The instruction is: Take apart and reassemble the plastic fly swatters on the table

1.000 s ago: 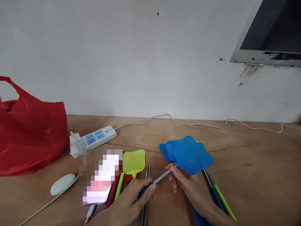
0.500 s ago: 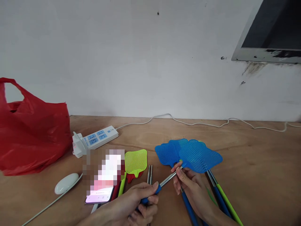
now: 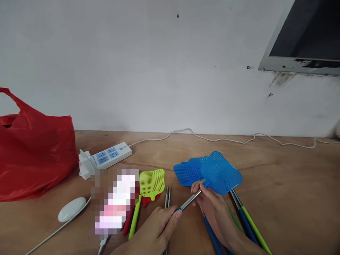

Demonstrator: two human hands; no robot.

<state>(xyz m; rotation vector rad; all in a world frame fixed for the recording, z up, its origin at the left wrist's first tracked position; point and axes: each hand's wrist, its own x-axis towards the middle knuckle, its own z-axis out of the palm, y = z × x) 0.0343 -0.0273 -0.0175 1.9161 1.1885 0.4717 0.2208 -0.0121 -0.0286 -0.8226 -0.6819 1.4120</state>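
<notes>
Between my hands is a fly swatter with a blue mesh head [image 3: 222,173] and a metal rod. My left hand [image 3: 162,228] is closed round its blue handle, now mostly covered by the fingers. My right hand [image 3: 215,209] pinches the rod just below the head. Under and behind that head lie more blue fly swatters [image 3: 187,173], with blue and green handles reaching toward me on the right. To the left are a yellow-green swatter head [image 3: 152,182] over a red one [image 3: 147,201], and a yellow-green handle [image 3: 135,220]. Loose metal rods [image 3: 168,198] lie behind my left hand.
A phone [image 3: 117,202] with a blurred screen lies at the left, a cable at its lower end. Beyond it are a white power strip [image 3: 117,154] with a plug, a white mouse-like object [image 3: 71,209], and a red plastic bag [image 3: 39,156]. A cord runs along the wall.
My left hand has turned over and shifted its grip up to the handle's top. The held swatter's head has twisted and moved slightly left. The whole view has shifted a little.
</notes>
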